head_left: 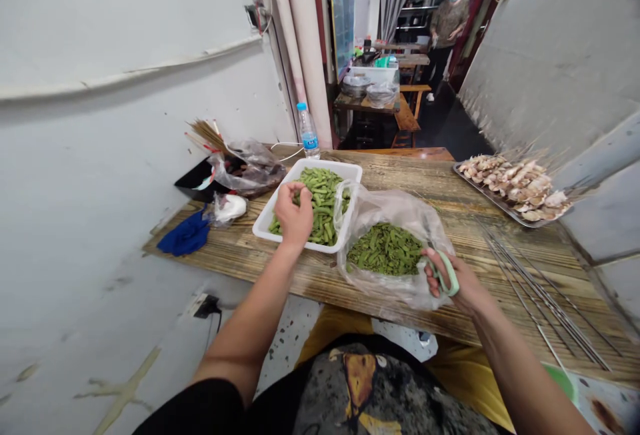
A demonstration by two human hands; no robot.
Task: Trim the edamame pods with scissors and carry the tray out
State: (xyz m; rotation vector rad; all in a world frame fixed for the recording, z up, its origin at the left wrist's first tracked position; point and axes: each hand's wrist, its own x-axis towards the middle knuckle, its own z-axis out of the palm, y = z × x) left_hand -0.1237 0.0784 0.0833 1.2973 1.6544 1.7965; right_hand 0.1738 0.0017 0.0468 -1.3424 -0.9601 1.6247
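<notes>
My left hand [294, 212] hovers over a white plastic basket [257, 227] filled with green soybean pods [325, 188]. Its fingers are curled in, and whatever they may hold is hidden. In my right hand [463, 282] is a pair of scissors [450, 274] with pale green handles; the blades are hard to make out. The scissors are at the right side of a clear plastic bag [430, 215], which lies open beside the basket and overlaps its right rim. A heap of darker green pods or trimmings [385, 248] fills the bag.
Metal skewers [545, 295] lie at right, below a tray of skewered meat [520, 185]. A water bottle [309, 134] stands behind the basket. At left are a blue cloth [185, 234], a white bagged item [230, 208] and a black box [193, 182]. A person [447, 22] stands far back.
</notes>
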